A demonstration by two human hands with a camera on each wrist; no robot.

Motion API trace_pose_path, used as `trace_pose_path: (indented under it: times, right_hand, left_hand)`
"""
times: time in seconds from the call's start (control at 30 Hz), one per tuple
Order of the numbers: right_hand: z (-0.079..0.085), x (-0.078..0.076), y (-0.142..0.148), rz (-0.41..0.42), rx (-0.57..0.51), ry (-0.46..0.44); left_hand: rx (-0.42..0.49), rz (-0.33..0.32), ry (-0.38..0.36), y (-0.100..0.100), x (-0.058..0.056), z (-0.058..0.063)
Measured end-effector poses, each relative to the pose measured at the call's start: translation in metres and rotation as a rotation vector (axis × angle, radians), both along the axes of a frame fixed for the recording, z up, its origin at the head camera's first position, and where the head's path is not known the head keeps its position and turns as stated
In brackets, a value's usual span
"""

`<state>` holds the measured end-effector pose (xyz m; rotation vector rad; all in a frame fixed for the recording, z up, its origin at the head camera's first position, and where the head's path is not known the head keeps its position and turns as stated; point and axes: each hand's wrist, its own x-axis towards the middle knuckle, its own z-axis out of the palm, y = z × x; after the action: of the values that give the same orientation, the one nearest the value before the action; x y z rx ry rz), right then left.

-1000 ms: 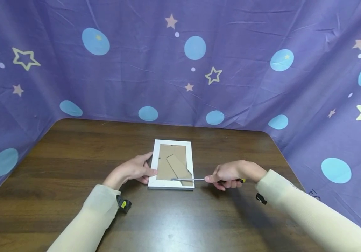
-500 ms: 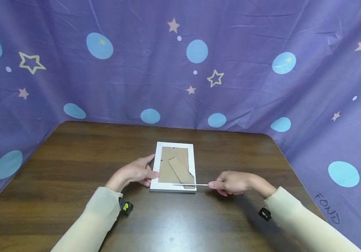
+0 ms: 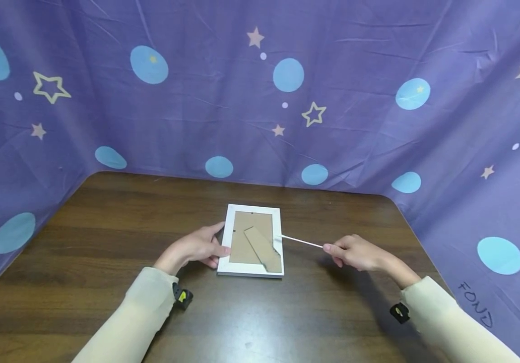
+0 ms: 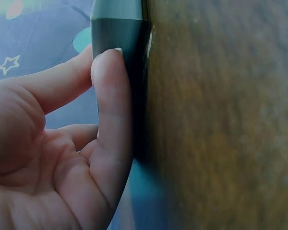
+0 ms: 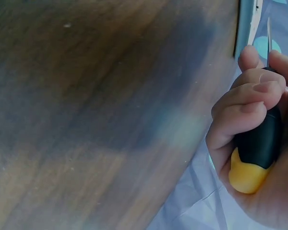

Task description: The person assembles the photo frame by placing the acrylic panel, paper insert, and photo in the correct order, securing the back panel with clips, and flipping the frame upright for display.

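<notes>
A white picture frame (image 3: 276,222) lies back side up on the table. Its brown backing board (image 3: 242,247) carries a slanted stand flap (image 3: 262,249). My left hand (image 3: 196,246) grips the frame's left edge, thumb on the border; in the left wrist view a finger lies along the frame's side. To the right, my right hand (image 3: 357,252) holds a screwdriver (image 3: 303,241), its black and yellow handle (image 5: 259,139) inside curled fingers in the right wrist view. The shaft points left, with its flat tip at the right border; whether it touches I cannot tell.
The dark wooden table (image 3: 160,217) has rounded far corners. A purple curtain (image 3: 242,126) with stars and blue dots hangs behind and along both sides. Black wrist devices sit at the left cuff (image 3: 182,296) and right cuff (image 3: 399,312).
The screwdriver tip has moved from the frame's lower border up and right to its right border, and my right hand has shifted right. My left hand keeps its hold on the picture frame.
</notes>
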<state>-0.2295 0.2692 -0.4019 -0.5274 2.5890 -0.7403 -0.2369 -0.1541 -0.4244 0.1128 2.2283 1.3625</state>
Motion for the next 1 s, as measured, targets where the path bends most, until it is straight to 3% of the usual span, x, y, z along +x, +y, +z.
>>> trace_pose_path:
  times: [0.23,0.67,1.0]
  right_hand:
    - [-0.007,-0.003,-0.001,0.032,0.021,0.012]
    - [-0.008,-0.006,-0.003,0.102,0.111,0.116]
    - [0.012,-0.011,-0.011,0.162,0.296,0.338]
  left_hand:
    - [0.005,-0.001,0.003,-0.001,0.000,-0.001]
    - [0.011,-0.014,0.005,0.001,0.000,-0.001]
    - [0.005,-0.024,0.017,0.001,0.000,-0.002]
